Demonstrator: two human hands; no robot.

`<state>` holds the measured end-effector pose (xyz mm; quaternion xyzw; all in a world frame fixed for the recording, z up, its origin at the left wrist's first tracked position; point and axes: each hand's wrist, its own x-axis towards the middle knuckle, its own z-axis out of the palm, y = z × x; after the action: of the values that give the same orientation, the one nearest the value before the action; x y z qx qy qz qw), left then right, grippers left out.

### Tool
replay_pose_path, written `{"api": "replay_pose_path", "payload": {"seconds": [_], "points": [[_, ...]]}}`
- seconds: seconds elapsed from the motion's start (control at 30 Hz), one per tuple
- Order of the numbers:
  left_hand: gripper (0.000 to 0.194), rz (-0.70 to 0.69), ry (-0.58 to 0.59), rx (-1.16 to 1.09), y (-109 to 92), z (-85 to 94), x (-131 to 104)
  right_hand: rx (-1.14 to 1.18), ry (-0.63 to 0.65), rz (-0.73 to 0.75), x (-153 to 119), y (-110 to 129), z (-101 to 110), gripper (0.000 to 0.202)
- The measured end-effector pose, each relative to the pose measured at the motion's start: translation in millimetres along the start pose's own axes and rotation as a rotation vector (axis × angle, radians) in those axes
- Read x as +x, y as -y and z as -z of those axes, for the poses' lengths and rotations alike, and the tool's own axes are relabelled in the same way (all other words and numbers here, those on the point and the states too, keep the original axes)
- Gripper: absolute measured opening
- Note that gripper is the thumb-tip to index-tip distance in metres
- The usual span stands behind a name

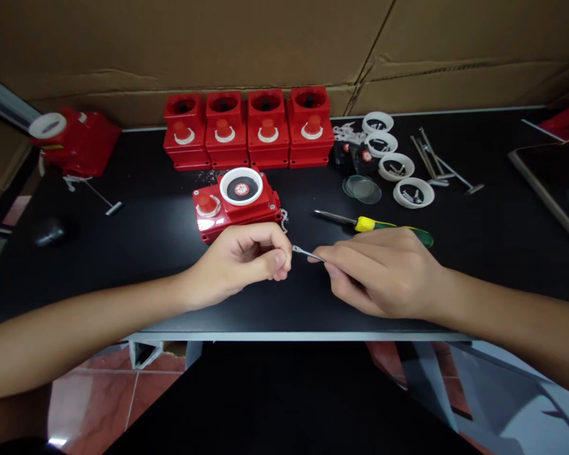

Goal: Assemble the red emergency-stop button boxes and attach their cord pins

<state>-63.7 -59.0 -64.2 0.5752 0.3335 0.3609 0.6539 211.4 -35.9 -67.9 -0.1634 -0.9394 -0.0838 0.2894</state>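
Observation:
My right hand point(384, 272) is closed on a thin metal rod point(306, 253), pinched between thumb and forefinger; its flattened end appears to have a small hole. The rod's other end is hidden in that hand. My left hand point(251, 256) is closed in a pinch by the rod's flat end, and what its fingertips hold is hidden. Just behind the left hand lies a red call box point(237, 212) with a white ring, a black disc inside it and a red knob. A white chain point(284, 219) hangs at its right side. Beyond my right hand rests a green and yellow screwdriver point(370, 224).
Several red boxes point(268, 148) line the back. Right of them are white rings point(413, 193) holding small metal parts, clear discs point(363, 189) and small metal hammers point(448, 167). Another red box point(83, 142) stands far left, near a black mouse point(52, 234). A tablet-like device point(557, 183) lies right.

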Motion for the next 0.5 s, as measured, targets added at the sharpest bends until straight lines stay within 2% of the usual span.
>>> {"api": "replay_pose_path", "payload": {"seconds": [0.27, 0.5], "points": [[0.050, 0.007, -0.031, -0.030, 0.3, 0.1, 0.5, 0.148, 0.019, -0.047, -0.5, 1.1, 0.9, 0.016], [0.051, 0.055, -0.042, -0.026, -2.2, -0.7, 1.0, 0.154, 0.034, -0.043, 0.9, 0.8, 1.0, 0.014]]}}
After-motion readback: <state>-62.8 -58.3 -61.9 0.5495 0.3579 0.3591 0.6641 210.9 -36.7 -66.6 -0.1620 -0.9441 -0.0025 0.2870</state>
